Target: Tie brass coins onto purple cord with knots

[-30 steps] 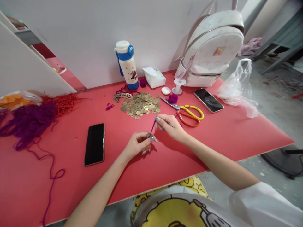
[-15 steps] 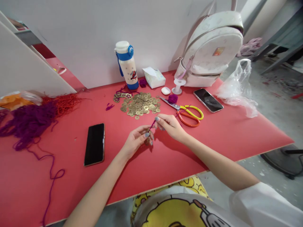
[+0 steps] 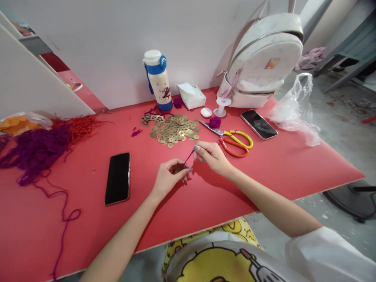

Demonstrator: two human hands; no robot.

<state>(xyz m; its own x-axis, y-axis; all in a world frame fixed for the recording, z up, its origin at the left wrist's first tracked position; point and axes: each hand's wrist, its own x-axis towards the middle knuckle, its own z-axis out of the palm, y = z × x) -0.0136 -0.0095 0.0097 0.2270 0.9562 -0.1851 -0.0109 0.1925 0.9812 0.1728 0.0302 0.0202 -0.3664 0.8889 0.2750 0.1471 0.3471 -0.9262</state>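
Brass coins with holes point(image 3: 177, 170) lie in the curl of my left hand point(image 3: 170, 176), partly covered by its fingers and thumb. A purple yarn strand point(image 3: 188, 157) runs taut from those coins up to my right hand point(image 3: 212, 157), which pinches it between thumb and fingertips. Just beyond both hands a loose pile of the same coins point(image 3: 176, 128) is spread on the red table point(image 3: 202, 203). Beside the right hand are the scissors point(image 3: 232, 139), with one yellow and one orange handle loop. A small purple yarn ball point(image 3: 215, 122) rests near their blades.
One phone point(image 3: 117, 179) lies at left, another point(image 3: 258, 124) at right. Behind stand a bottle point(image 3: 158, 80), a tissue pack point(image 3: 192, 96), a white spool point(image 3: 222, 106) and a backpack point(image 3: 264, 62). Tangled purple yarn point(image 3: 38, 147) covers the far left; a plastic bag point(image 3: 296, 109) sits right.
My left thumb has shifted and straightened over the coins, and the hand has turned slightly. More of the yarn strand now stretches between the two hands. The right hand is nearly still.
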